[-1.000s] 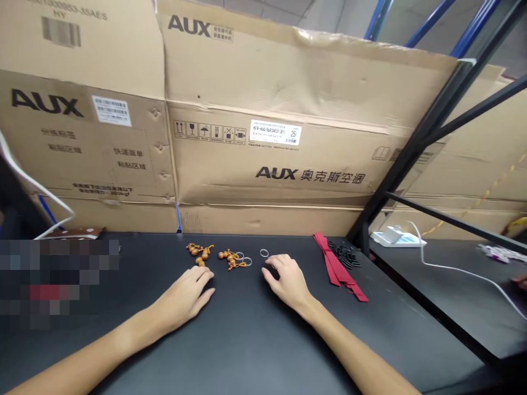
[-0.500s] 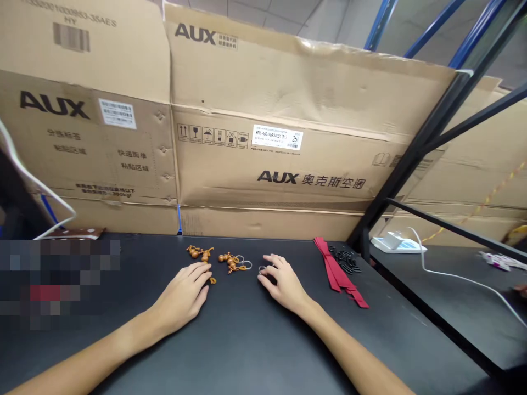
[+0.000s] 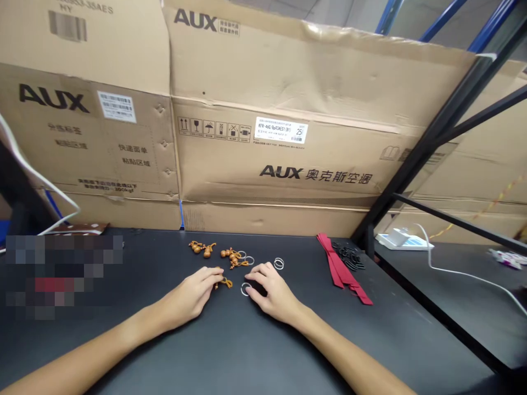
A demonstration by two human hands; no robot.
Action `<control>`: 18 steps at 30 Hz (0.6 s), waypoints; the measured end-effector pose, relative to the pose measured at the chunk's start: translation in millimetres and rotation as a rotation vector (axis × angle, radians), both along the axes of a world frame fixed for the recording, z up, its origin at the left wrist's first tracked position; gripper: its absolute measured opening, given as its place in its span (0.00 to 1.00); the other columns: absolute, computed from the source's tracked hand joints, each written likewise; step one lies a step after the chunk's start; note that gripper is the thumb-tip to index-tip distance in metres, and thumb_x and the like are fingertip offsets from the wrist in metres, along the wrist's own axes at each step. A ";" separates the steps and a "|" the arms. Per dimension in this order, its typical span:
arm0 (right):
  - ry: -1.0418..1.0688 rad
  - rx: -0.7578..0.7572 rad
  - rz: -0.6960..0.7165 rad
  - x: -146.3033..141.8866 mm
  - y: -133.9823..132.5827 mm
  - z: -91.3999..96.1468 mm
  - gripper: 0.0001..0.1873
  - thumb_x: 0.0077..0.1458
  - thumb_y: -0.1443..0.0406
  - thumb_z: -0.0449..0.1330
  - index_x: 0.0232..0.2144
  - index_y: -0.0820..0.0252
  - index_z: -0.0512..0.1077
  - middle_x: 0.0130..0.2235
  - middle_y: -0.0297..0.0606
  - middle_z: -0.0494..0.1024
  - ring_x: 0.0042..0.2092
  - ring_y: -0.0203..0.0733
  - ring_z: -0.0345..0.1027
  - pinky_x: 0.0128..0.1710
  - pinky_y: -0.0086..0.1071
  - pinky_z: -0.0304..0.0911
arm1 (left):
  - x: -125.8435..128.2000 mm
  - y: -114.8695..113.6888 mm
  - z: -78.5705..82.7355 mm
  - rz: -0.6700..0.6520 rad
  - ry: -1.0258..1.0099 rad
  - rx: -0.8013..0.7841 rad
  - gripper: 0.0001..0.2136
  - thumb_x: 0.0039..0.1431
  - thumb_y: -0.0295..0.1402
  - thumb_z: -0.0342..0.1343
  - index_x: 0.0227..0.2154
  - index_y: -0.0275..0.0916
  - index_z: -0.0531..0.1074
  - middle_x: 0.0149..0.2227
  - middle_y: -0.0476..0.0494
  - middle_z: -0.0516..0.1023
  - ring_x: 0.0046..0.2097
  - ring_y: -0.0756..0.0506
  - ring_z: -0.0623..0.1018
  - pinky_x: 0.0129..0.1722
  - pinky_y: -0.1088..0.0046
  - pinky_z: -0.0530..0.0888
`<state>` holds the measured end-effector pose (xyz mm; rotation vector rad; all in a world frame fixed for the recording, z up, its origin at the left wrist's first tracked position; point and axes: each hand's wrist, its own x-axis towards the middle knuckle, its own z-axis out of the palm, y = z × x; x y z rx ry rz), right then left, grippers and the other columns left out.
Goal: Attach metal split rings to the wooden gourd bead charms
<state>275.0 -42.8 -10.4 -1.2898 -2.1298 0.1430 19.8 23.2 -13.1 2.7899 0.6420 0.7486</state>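
Three wooden gourd charms (image 3: 201, 248) strung on orange cord, near the far edge of the black table (image 3: 288, 340): two lying free, the third partly hidden at the fingertips of the left hand (image 3: 189, 293), grip impossible to tell. Right hand (image 3: 272, 292) open, palm down, just beside one of four metal rings (image 3: 246, 289); three more rings nearer the far edge. Toward the right edge, one red ribbon (image 3: 340, 264) beside a small heap of black cords (image 3: 349, 257).

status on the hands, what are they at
Left hand at wooden gourd charm, grip unclear. Right hand beside metal ring. Red ribbon off to the right, apart from both hands.
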 end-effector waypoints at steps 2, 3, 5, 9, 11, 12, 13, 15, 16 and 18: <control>-0.010 -0.028 -0.021 -1.0 1.1 -1.0 0.09 0.58 0.64 0.57 0.41 0.58 0.73 0.40 0.42 0.71 0.42 0.44 0.64 0.44 0.40 0.65 | 1.6 -0.6 0.7 -0.013 -0.013 -0.008 0.16 0.65 0.24 0.42 0.50 0.41 0.68 0.53 0.41 0.71 0.53 0.44 0.72 0.53 0.65 0.72; -0.010 -0.044 -0.026 -1.8 1.4 -1.3 0.09 0.58 0.64 0.57 0.41 0.57 0.73 0.39 0.41 0.70 0.41 0.44 0.63 0.43 0.40 0.65 | 2.2 -0.9 1.1 -0.016 -0.013 -0.012 0.16 0.65 0.24 0.42 0.50 0.41 0.69 0.53 0.41 0.72 0.53 0.44 0.72 0.53 0.65 0.72; 0.000 -0.082 -0.040 -3.9 1.7 -1.0 0.06 0.58 0.66 0.57 0.38 0.57 0.72 0.38 0.40 0.70 0.41 0.43 0.63 0.42 0.38 0.65 | 2.8 -1.7 1.9 -0.020 -0.002 -0.019 0.15 0.65 0.25 0.42 0.49 0.41 0.69 0.52 0.41 0.72 0.52 0.45 0.72 0.53 0.66 0.72; -0.011 -0.175 -0.061 -6.8 0.7 1.7 0.04 0.56 0.69 0.56 0.31 0.58 0.69 0.35 0.38 0.69 0.39 0.43 0.63 0.41 0.37 0.65 | 4.2 -2.9 3.2 -0.019 0.008 -0.032 0.14 0.65 0.25 0.42 0.48 0.41 0.69 0.51 0.41 0.71 0.51 0.45 0.73 0.53 0.66 0.72; -0.040 -0.194 -0.053 -7.5 -0.8 3.4 0.05 0.56 0.71 0.54 0.29 0.59 0.68 0.34 0.39 0.68 0.39 0.43 0.62 0.41 0.38 0.64 | 5.9 -2.8 3.7 -0.023 -0.013 -0.043 0.14 0.65 0.25 0.43 0.48 0.41 0.69 0.50 0.40 0.72 0.50 0.45 0.73 0.52 0.67 0.72; -0.052 -0.193 -0.050 -7.8 -1.7 4.0 0.05 0.56 0.71 0.54 0.29 0.59 0.67 0.34 0.39 0.68 0.39 0.43 0.62 0.41 0.39 0.64 | 7.0 -2.6 4.0 -0.025 -0.024 -0.053 0.14 0.65 0.26 0.43 0.48 0.41 0.69 0.50 0.40 0.72 0.50 0.45 0.74 0.52 0.67 0.72; -0.058 -0.187 -0.052 -8.2 -2.8 4.4 0.05 0.56 0.72 0.53 0.29 0.59 0.66 0.34 0.40 0.68 0.39 0.44 0.62 0.41 0.39 0.64 | 8.0 -2.3 4.6 -0.028 -0.035 -0.066 0.14 0.65 0.26 0.44 0.48 0.41 0.69 0.50 0.40 0.72 0.49 0.45 0.74 0.51 0.67 0.72; -0.047 -0.170 -0.059 -9.1 -4.6 4.2 0.06 0.57 0.72 0.52 0.29 0.59 0.64 0.34 0.40 0.68 0.38 0.43 0.62 0.40 0.39 0.64 | 9.5 -1.7 6.3 -0.031 -0.046 -0.101 0.13 0.64 0.27 0.45 0.49 0.41 0.68 0.49 0.40 0.72 0.48 0.45 0.74 0.50 0.67 0.73; -0.028 -0.160 -0.061 -9.5 -5.1 3.5 0.06 0.57 0.71 0.51 0.29 0.58 0.64 0.34 0.40 0.68 0.37 0.43 0.62 0.40 0.39 0.63 | 10.0 -1.3 7.4 -0.028 -0.050 -0.120 0.13 0.64 0.28 0.46 0.49 0.41 0.68 0.48 0.41 0.72 0.48 0.45 0.74 0.50 0.68 0.73; 0.033 -0.140 -0.060 -10.0 -5.2 1.0 0.06 0.59 0.70 0.50 0.30 0.58 0.63 0.34 0.39 0.68 0.36 0.42 0.63 0.40 0.38 0.63 | 10.1 -0.8 9.6 -0.016 -0.063 -0.146 0.12 0.63 0.29 0.47 0.48 0.40 0.69 0.47 0.41 0.72 0.46 0.46 0.75 0.48 0.69 0.73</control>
